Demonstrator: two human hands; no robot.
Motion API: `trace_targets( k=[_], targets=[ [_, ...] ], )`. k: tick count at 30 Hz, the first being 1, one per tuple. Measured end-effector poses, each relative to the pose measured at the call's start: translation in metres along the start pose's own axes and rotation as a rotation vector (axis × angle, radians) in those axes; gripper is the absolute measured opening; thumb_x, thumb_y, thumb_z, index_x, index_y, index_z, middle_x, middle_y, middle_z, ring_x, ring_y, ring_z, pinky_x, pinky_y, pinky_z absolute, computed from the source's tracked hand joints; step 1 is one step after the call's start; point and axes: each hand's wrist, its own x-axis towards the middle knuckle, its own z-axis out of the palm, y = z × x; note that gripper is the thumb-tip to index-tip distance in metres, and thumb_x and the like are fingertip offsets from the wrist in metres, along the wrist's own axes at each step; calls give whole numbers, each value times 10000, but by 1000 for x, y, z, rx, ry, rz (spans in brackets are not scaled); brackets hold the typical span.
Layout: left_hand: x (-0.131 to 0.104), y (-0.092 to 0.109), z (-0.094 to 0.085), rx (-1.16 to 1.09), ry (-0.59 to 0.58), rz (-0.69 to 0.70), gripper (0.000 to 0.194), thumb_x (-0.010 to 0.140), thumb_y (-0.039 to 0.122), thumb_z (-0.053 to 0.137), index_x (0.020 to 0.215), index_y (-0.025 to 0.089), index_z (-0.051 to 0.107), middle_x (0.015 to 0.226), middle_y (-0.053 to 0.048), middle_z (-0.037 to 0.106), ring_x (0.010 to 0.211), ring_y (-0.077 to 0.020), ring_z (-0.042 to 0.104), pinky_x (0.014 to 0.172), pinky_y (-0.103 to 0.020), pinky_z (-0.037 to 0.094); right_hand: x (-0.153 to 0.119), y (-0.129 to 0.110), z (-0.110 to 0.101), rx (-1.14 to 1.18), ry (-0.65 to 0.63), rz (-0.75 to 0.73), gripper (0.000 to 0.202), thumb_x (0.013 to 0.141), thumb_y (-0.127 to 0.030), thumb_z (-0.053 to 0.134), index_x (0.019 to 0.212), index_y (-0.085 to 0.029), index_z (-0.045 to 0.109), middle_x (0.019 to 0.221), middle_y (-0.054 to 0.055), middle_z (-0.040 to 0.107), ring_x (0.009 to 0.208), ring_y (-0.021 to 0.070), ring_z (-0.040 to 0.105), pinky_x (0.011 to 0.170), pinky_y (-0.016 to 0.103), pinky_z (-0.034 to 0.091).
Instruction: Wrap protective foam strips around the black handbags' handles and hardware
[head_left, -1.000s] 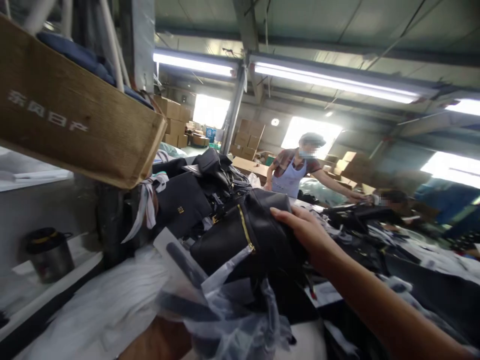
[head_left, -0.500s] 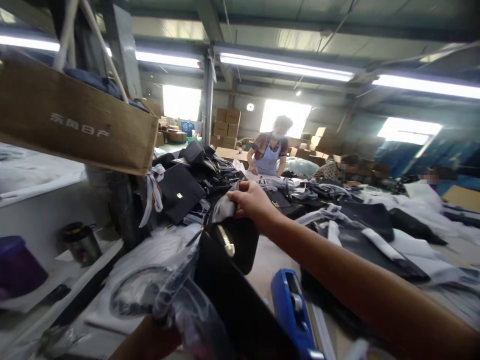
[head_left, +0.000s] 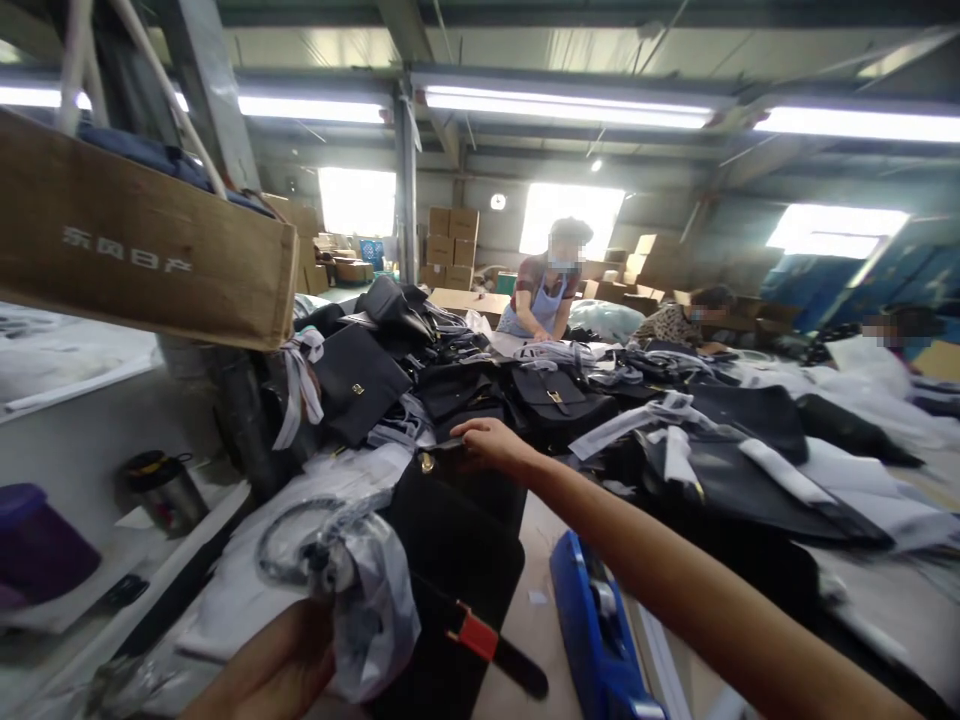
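Note:
A black bag (head_left: 457, 530) stands in front of me, with a gold fitting near its top and a strap with a red piece at its lower front. My right hand (head_left: 491, 445) is closed on the bag's top edge. At the lower left, my left hand (head_left: 296, 650) is closed round a bundle of clear plastic wrap (head_left: 371, 590), beside the bag. Some of its fingers are hidden by the plastic. A blue tape dispenser (head_left: 600, 620) lies right of the bag, under my right forearm.
Black bags (head_left: 360, 385) and wrapped straps are heaped behind. A large brown paper bag (head_left: 142, 240) hangs at upper left. A steel cup (head_left: 163, 490) and purple bin (head_left: 45, 545) sit at left. A person in an apron (head_left: 544, 290) stands across the table.
The black bag has turned, so its zip no longer shows and the red piece does. My right hand has moved slightly down; my left hand and the plastic show more fully.

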Motion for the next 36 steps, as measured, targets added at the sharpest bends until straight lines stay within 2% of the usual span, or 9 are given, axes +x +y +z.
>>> trace_targets(
  k=[4,8,10,15,22,25,28,32,36],
  targets=[
    [27,23,-2,37,-33,3,440,932,78,487,1369,121,474,975,-120,761,806,-242,749,658,-289,638,33,27,-36,-321,-124,-32,305,779,-91,612,1061,-181,681,899,30,720,853,188,686,765,279,553],
    [62,36,9,218,57,181,380,892,86,586,1265,95,512,1020,-145,736,807,-240,744,632,-307,638,56,79,-55,-628,-27,-28,221,860,-268,667,1054,-163,658,1179,96,631,1117,263,568,950,431,463],
    [81,39,19,316,74,247,415,849,99,660,1238,148,522,1053,-106,717,835,-226,736,606,-280,628,61,106,-54,-699,10,-9,218,920,-317,615,1069,-159,638,1234,97,591,1131,250,554,973,469,446],
    [117,43,39,500,46,306,464,816,186,721,1224,209,501,1029,-49,679,798,-182,721,563,-222,590,58,153,-35,-661,36,26,239,960,-368,567,1033,-153,642,1063,55,659,962,199,636,880,404,513],
    [127,47,41,670,95,332,403,817,277,694,1157,194,495,999,-85,687,692,-154,686,548,-225,559,35,183,-12,-489,92,94,253,959,-284,466,887,-150,669,931,96,717,911,224,660,796,321,483],
    [126,44,41,676,96,348,413,807,305,696,1155,196,502,993,-79,686,706,-161,688,565,-234,556,25,178,-10,-399,115,82,286,924,-294,427,848,-178,676,876,86,731,894,254,663,765,306,475],
    [120,40,46,714,119,378,438,804,327,689,1177,181,512,1017,-96,689,778,-195,696,619,-270,561,13,157,-10,-319,153,37,345,919,-337,378,859,-176,678,888,87,727,901,270,657,787,326,482],
    [100,35,60,702,165,454,497,769,342,718,1196,172,530,1111,-122,684,938,-264,678,705,-340,565,-21,105,-12,-172,154,-66,416,950,-420,340,1021,-185,676,976,67,716,961,257,642,836,318,493],
    [78,31,77,648,101,430,527,726,334,762,1187,166,570,1134,-117,686,979,-268,662,765,-341,539,-70,41,-9,71,145,-178,350,923,-479,489,1070,-218,669,995,46,698,899,232,628,765,267,498]
  ],
)
